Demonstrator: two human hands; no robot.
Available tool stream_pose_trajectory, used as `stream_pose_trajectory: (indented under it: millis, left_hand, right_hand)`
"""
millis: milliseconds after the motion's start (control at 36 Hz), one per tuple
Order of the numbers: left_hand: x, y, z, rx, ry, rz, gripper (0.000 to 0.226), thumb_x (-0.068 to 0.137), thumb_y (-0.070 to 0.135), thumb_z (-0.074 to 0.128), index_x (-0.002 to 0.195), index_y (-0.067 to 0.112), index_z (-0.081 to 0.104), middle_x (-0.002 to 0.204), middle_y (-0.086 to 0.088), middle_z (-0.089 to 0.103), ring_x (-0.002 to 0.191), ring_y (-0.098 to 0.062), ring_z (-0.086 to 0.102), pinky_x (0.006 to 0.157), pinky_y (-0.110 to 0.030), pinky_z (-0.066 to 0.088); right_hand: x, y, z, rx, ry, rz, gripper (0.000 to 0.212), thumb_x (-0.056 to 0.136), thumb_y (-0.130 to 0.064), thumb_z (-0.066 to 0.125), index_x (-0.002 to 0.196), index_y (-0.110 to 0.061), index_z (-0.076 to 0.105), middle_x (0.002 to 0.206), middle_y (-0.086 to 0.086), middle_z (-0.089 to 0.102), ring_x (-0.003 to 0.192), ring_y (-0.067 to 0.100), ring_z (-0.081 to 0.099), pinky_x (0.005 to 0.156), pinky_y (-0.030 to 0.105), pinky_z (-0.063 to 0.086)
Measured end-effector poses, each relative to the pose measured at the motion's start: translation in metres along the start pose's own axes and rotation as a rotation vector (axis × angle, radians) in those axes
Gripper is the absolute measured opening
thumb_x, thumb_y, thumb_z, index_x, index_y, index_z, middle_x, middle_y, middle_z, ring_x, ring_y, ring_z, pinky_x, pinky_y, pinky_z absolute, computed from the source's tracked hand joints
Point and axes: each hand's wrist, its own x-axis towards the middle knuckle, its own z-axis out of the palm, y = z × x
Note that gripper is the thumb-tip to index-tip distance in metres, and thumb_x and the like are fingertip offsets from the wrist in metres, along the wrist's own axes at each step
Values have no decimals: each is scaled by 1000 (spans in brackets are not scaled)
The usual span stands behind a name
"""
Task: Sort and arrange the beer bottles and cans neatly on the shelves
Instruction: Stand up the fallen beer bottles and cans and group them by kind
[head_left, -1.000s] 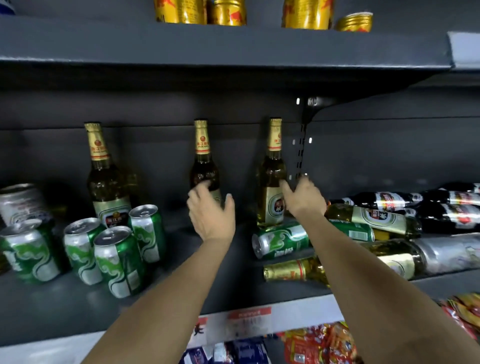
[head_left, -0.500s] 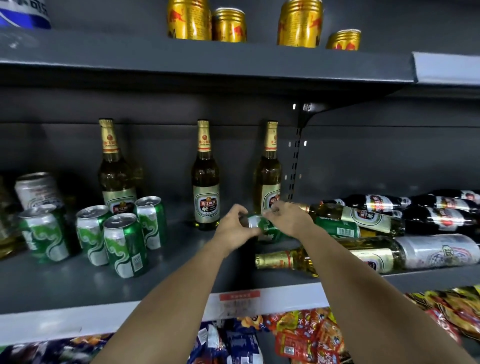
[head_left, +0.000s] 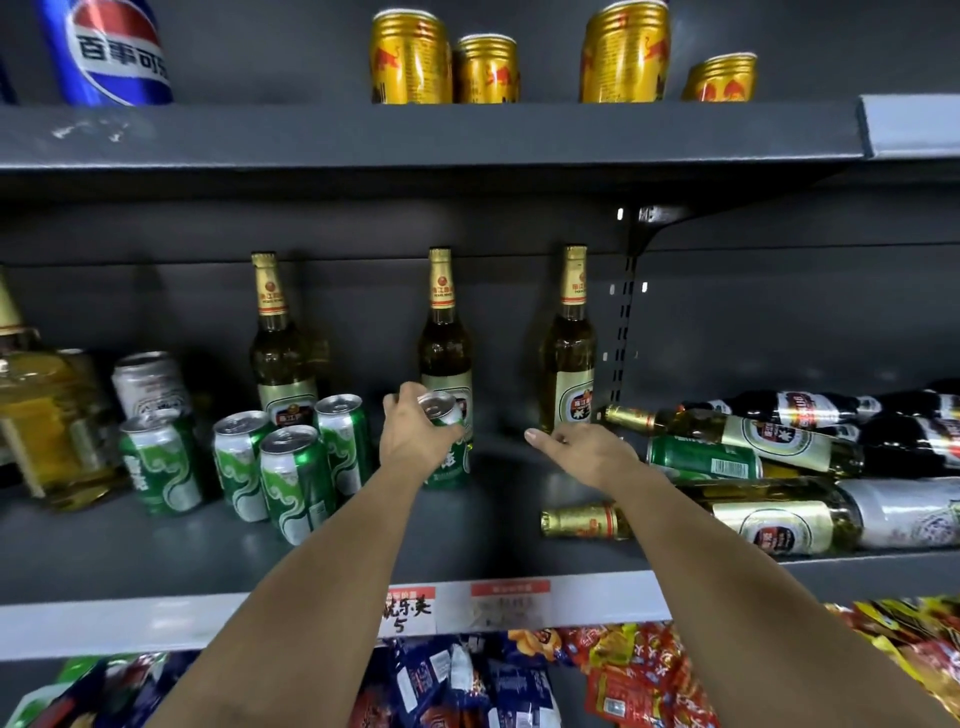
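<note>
Head view: left hand (head_left: 415, 441) grips green can (head_left: 448, 457) upright mid-shelf (head_left: 156, 561), likely to join the standing cans.
Right hand (head_left: 582, 452): fingers relaxed, empty.

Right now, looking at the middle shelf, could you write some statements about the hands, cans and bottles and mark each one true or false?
1. The left hand holds a green can upright. True.
2. The right hand grips a bottle. False: its fingers hold nothing.
3. Three gold-necked bottles stand upright at the back, such as the middle bottle. True.
4. The bottles on the right of the shelf stand upright. False: they lie on their sides, like the front bottle.
5. A group of green cans stands left of the left hand. True.
6. The top shelf holds green cans. False: gold cans stand there.
</note>
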Motion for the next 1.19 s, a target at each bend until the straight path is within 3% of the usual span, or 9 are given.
stream_pose_trajectory:
  millis: [167,250,333,444,528,667,833,1028,1194]
  left_hand:
    - [-2,5,6,65,-52,13,66,79,21,77,134,14,42,132,-9,41,111,-25,50,90,-36,45]
    - [-14,9,10,262,121,144,67,83,30,73,139,13,40,141,-11,39,131,-31,37,108,-39,33]
    - [-32,17,16,325,259,359,53,84,29,69,131,12,51,131,-11,50,124,-31,43,104,-39,34]
    - [-54,29,29,272,-69,514,41,90,44,60,122,18,57,119,-3,56,116,-22,47,94,-35,40]
    - [-69,35,38,390,-328,563,52,90,58,51,127,21,53,123,-3,55,119,-23,47,92,-35,42]
    - [-90,38,42,468,-530,571,78,82,71,53,143,22,42,145,-2,46,132,-23,40,103,-36,37]
    - [-101,30,42,507,-580,600,79,80,63,64,145,27,36,144,-2,45,132,-23,38,105,-37,34]
    - [-110,21,36,627,-556,624,70,93,45,58,151,26,24,143,-6,45,132,-26,39,107,-39,33]
    - [-110,18,32,619,-440,567,43,98,20,53,138,31,42,127,-1,58,113,-24,58,87,-37,47]
  right_hand:
    - [-4,-6,-2,-35,-6,-10,67,94,-70,23,122,-19,57,129,7,56,120,26,50,91,40,37]
    - [-7,-5,-1,-85,-17,-17,69,95,-69,20,122,-17,57,130,8,56,120,26,50,94,41,37]
    - [-9,-1,-1,-120,30,-11,70,95,-69,18,123,-18,57,125,9,59,117,27,53,95,42,39]
    - [-16,5,-4,-186,108,6,71,93,-70,17,124,-21,58,125,8,62,118,27,54,100,44,37]
    - [-28,15,-11,-237,81,22,72,93,-70,18,131,-21,54,131,6,59,123,25,51,103,43,32]
    - [-61,38,-26,-275,68,52,74,88,-76,28,139,-25,45,142,4,50,131,24,43,108,45,28]
    - [-88,51,-36,-503,-11,102,100,74,-82,50,152,-25,22,153,7,36,139,29,33,113,46,26]
    - [-105,63,-30,-675,-35,70,94,83,-36,69,153,-21,9,154,11,28,142,33,25,116,49,22]
    - [-102,62,-33,-678,12,24,76,82,-26,68,146,-23,27,140,4,46,130,26,44,109,44,33]
